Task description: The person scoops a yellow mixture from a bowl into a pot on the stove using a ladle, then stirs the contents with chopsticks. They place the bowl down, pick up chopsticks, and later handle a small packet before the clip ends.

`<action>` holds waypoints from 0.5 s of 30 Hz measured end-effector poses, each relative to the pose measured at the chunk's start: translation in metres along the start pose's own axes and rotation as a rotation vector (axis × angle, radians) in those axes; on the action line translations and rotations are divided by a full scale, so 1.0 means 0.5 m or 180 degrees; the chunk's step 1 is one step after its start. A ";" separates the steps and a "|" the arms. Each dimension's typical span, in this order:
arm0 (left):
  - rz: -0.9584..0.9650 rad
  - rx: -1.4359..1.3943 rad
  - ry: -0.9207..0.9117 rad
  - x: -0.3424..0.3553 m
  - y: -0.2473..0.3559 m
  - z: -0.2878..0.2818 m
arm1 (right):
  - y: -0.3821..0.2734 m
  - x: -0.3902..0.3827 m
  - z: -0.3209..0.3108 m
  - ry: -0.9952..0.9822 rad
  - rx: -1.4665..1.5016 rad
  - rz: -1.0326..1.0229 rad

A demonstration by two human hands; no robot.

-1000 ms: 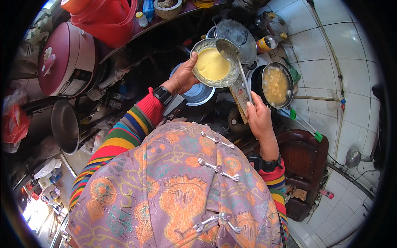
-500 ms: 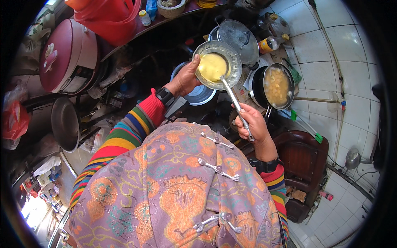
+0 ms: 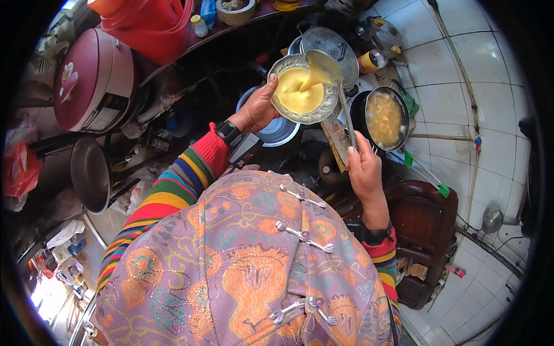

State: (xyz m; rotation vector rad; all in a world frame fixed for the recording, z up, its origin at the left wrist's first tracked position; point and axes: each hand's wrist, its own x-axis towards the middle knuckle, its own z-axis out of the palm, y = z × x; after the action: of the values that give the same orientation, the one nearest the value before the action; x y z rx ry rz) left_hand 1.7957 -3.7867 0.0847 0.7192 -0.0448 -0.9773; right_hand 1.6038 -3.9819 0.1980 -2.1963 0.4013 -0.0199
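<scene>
Yellow liquid point(image 3: 295, 99), smooth and thick-looking, sits in a round grey bowl point(image 3: 330, 104) with a patterned wall, held in the air in the upper middle of the view. At one o'clock over its rim, a metal ladle point(image 3: 348, 118) is tipped, and a yellow stream runs from it into the bowl, wrinkling the surface where it lands.

At eight o'clock the left hand point(image 3: 258, 109) grips the bowl's edge, thumb along the rim, the other fingers mostly hidden below. At five o'clock the right hand point(image 3: 365, 164) is closed around the end of the ladle's handle.

Just beyond the bowl, at one o'clock, is a pot lid point(image 3: 339, 41); at seven, partly covered, a basin point(image 3: 277, 135). Near two o'clock lies a bottle point(image 3: 371, 61) with an orange-yellow and white label, its print too small to read. Between three and four stands a dark pan point(image 3: 358, 112) of pale yellow chunks point(image 3: 385, 118) in liquid.

Farther off are a brown chair point(image 3: 421, 216) between four and five, a dark wok point(image 3: 91, 176) at eight, a maroon-lidded cooker point(image 3: 104, 72) at nine, its panel marks unreadable, and a red bucket point(image 3: 151, 37) at ten.
</scene>
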 end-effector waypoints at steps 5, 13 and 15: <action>-0.0016 0.0023 0.0027 0.004 -0.005 -0.002 | 0.019 0.015 0.017 0.0084 -0.0858 -0.0280; -0.0104 0.0156 0.0158 0.014 -0.008 -0.004 | 0.004 0.007 0.027 -0.1169 0.2009 0.1760; -0.0137 0.0171 0.0211 0.017 -0.011 -0.005 | 0.009 0.013 0.027 -0.1402 0.2798 0.2045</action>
State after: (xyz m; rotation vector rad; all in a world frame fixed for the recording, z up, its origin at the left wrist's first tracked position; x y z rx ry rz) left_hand 1.7975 -3.7939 0.0772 0.8043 0.0026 -0.9957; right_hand 1.6107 -3.9759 0.1856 -1.0993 0.6680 0.5275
